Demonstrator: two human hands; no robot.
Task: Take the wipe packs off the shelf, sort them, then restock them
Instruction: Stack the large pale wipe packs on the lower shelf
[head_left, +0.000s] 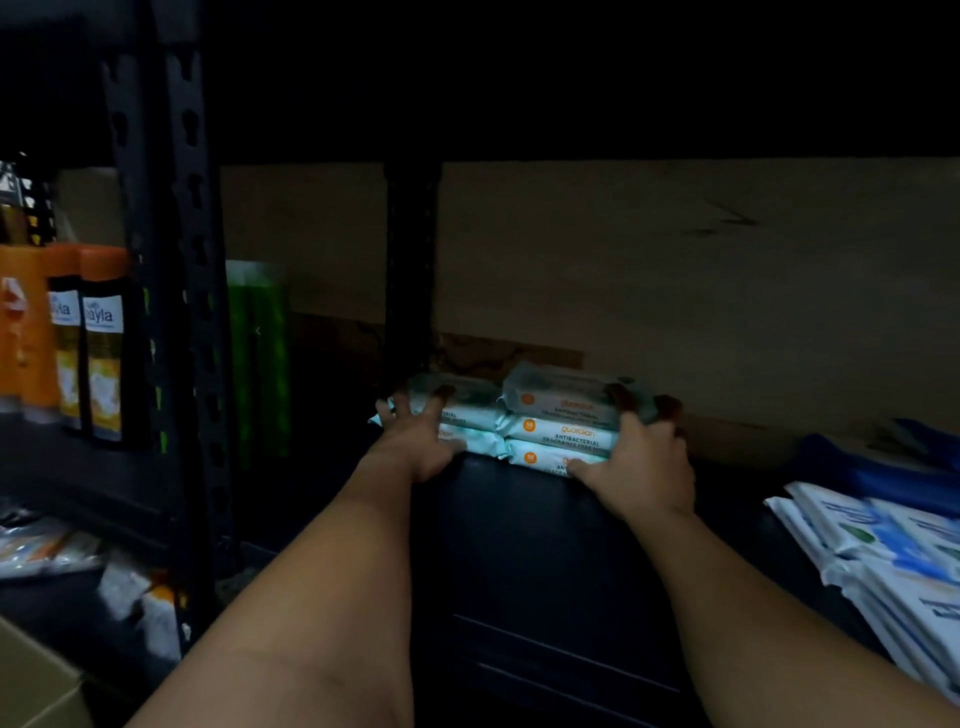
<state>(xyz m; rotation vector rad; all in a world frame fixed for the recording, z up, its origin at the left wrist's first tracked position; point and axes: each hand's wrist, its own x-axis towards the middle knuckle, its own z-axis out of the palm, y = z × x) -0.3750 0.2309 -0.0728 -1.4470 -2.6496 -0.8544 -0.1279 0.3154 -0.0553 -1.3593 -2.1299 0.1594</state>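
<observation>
1. Dark shelf (545, 545): wipe packs (558, 434) stacked deep at its back
2. Left hand (415, 441) and right hand (644, 467) clasp the stack's two ends
3. Judging: either pulling off or restocking; next needs an even squeeze

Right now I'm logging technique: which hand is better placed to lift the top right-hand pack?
Right. The right hand already grips the right-hand stack; the left hand holds the other stack.
</observation>
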